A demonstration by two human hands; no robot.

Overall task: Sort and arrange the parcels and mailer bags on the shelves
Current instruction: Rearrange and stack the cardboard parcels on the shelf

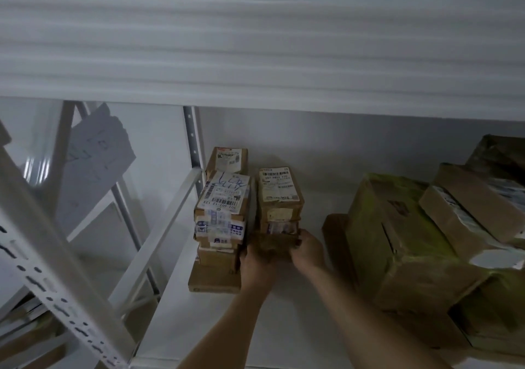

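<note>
Both hands, left hand (257, 260) and right hand (305, 250), grip the base of the small parcel stack (279, 204) on the shelf (284, 312), fingers curled round it. Risk: upper boxes sit loose; a tilt could topple them against the taller stack (221, 218) just beside. Large boxes (397, 241) stand apart to the right.

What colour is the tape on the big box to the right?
Yellow-green tape over the brown big box, seen in the head view.

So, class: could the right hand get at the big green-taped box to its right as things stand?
Probably not yet: the right hand is gripping the small parcel stack. Once freed, bare shelf leaves the way to the green-taped box open.
</note>
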